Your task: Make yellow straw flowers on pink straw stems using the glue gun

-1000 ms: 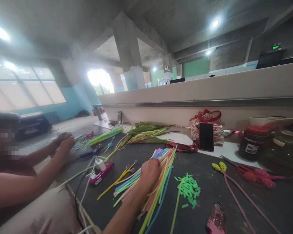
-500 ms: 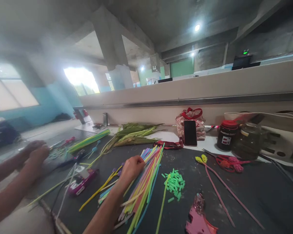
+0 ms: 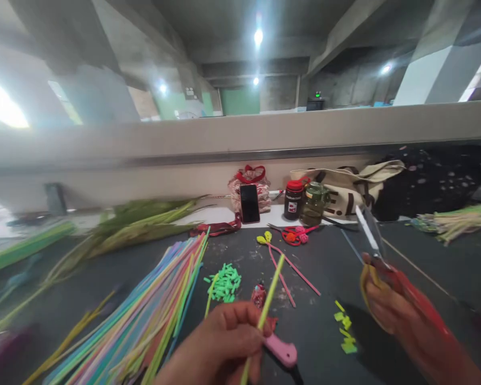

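Observation:
In the head view, my left hand (image 3: 232, 337) is at the bottom middle, its thumb and fingers pinching a thin yellow-green pipe cleaner (image 3: 271, 297) that points up and to the right. On the right, my right hand (image 3: 393, 305) is wrapped round scissors (image 3: 369, 235) with red and yellow handles. Their blades point upward, apart from the pipe cleaner. Small yellow-green cut pieces (image 3: 347, 329) lie on the dark table between my hands. Beyond my left hand is a heap of short green pieces (image 3: 226, 282). A pink-handled tool (image 3: 281, 350) lies partly hidden behind my left hand.
A bundle of coloured pipe cleaners (image 3: 152, 299) lies at left. Two pink stems with yellow tips (image 3: 291, 267) lie mid-table, with red-handled scissors (image 3: 292, 235) behind. A phone (image 3: 249, 203), dark red-lidded jar (image 3: 293, 200), greenish jar (image 3: 315, 203) and canvas bag (image 3: 344, 187) stand along the back.
The view has turned right. My left hand has left the coloured bundle and now holds a yellow-green pipe cleaner. My right hand with scissors has come into view; another person's arms have gone out of it.

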Motion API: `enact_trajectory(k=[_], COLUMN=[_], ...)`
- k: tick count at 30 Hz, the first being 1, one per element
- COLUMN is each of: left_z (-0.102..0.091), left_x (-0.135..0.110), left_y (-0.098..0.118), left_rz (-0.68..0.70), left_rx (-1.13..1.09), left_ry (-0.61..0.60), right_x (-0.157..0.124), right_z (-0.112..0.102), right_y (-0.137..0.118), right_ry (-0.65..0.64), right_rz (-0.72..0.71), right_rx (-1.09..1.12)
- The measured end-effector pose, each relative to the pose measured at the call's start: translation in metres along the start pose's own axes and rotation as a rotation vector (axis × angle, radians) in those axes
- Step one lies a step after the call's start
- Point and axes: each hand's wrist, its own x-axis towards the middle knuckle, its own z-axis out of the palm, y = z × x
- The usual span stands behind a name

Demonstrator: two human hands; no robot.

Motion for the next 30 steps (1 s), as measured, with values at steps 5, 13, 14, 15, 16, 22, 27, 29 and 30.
enact_trajectory(k=[5,13,14,15,16,22,27,29,30], left_z=[0.035,0.058,0.057,0.055,0.054,0.051,0.038,0.031,0.028], left_x=[0.041,0.057,0.058,0.059,0.06,0.059,0.051,0.049,0.049], left_y=[-0.037,-0.061,-0.063,-0.065,-0.066,-0.052,-0.037,-0.034,-0.034], left_rz=[-0.128,-0.176,-0.179,-0.174,-0.153,-0.105,0.018,0.072,0.099], left_rx=[0.165,0.332,0.324,0.311,0.295,0.108,-0.028,-0.066,-0.077], left_ry=[-0.104,-0.03,-0.031,-0.025,-0.028,-0.152,-0.077,-0.022,0.009], right_x=[-0.009,-0.016,-0.017,-0.017,-0.017,-0.007,-0.02,-0.035,-0.042], right_z=[0.02,0.037,0.037,0.037,0.038,0.04,0.001,-0.012,-0.016], right_y=[0.006,0.014,0.016,0.017,0.017,0.001,-0.007,-0.006,-0.004], right_ry=[-0.135,-0.227,-0.252,-0.267,-0.277,-0.227,-0.177,-0.24,-0.292], right_rz=[0.082,0.122,0.125,0.122,0.122,0.14,0.127,0.206,0.245], right_rx=[0.048,0.014,0.015,0.016,0.019,-0.069,-0.181,-0.245,-0.283])
